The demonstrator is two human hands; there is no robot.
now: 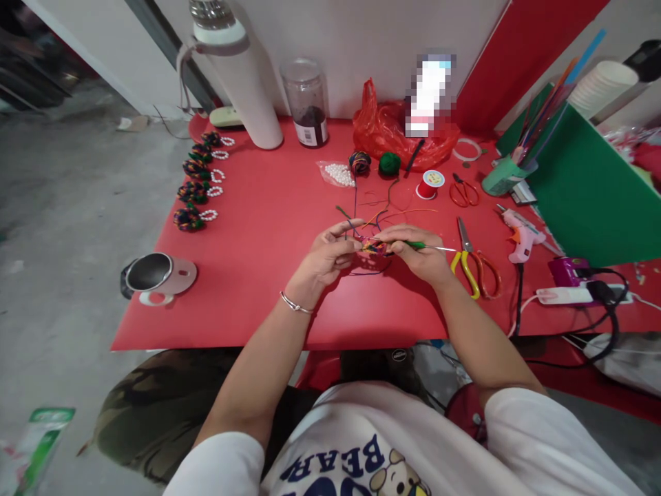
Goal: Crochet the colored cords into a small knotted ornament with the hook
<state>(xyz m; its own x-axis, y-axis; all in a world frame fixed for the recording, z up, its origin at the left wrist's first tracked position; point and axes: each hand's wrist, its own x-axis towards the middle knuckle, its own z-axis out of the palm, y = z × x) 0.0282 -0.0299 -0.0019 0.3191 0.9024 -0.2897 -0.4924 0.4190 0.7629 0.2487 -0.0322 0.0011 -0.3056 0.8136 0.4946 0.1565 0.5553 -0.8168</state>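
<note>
Multicoloured yarn work point(372, 248) is sitting between the two hands, over the middle of the red counter point(248, 296), with loose strands trailing around it. From my remote seat I am seeing the left hand point(334, 253) pinching the near end of the work, its thumb and fingers pressed together on the yarn while the forefinger is reaching out along a dark strand. The right hand point(419, 258) is closing its fingers on a green-handled tool point(416, 244), which I am taking for a crochet hook; its metal shaft is lying across the top of the work, but I am not making out whether the tip is catching a loop.

I am judging that a stitch is being worked. The next move, as I am reading it, is calling for a firm left pinch, an evenly tensioned strand and a small turn of the tool.

Beyond the hands, a multicoloured yarn ball point(360, 162) and a green yarn ball point(389, 164) are resting beside a packet of white beads point(339, 173). Scissors with yellow and orange handles point(469, 274) are lying to the right, and similar yarn pieces with bead loops point(190, 219) are lining the left edge.
</note>
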